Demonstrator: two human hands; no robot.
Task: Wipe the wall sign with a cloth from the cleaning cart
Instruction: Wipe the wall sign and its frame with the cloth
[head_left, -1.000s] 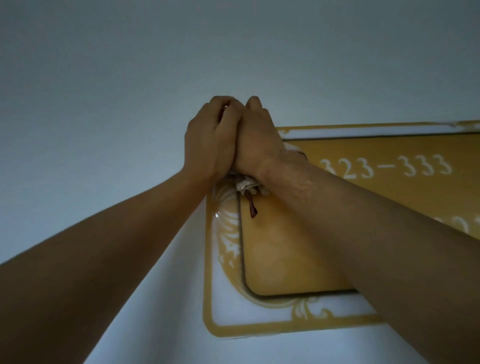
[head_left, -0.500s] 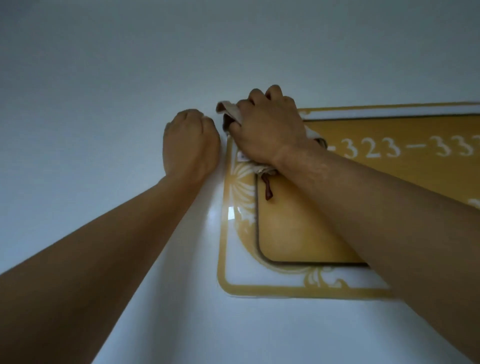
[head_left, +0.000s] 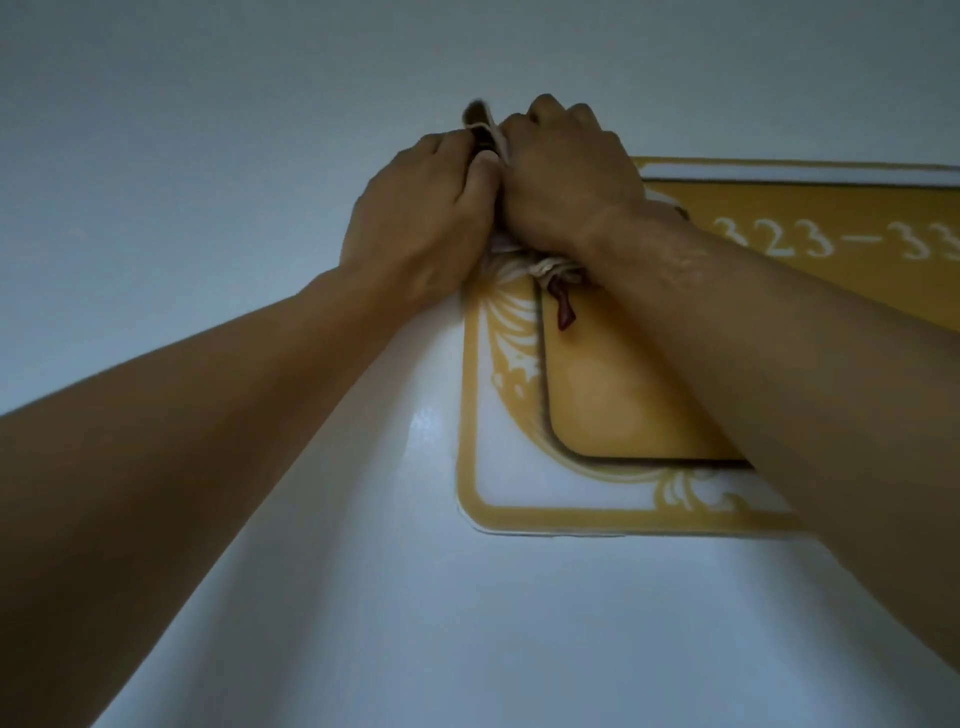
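Back against the right hand (head_left: 569, 176) now: left hand (head_left: 421, 218), apart on bare wall half a second ago, again touching it at the sign's upper left corner. Both hands curled around the bunched cloth (head_left: 524, 267), pressing it onto that corner of the wall sign (head_left: 613, 400). Pale, smooth wall (head_left: 208, 130), dimly lit, filling everything else. Yellow sign with a white border, leaf ornaments, white numerals "323–33" cut off at the right edge. Most of the cloth hidden under the hands; only a pale fold above the knuckles, twisted strands below, and a dark red tag hanging onto the yellow panel. Right forearm (head_left: 779, 389) crossing and covering the sign's middle and lower right.
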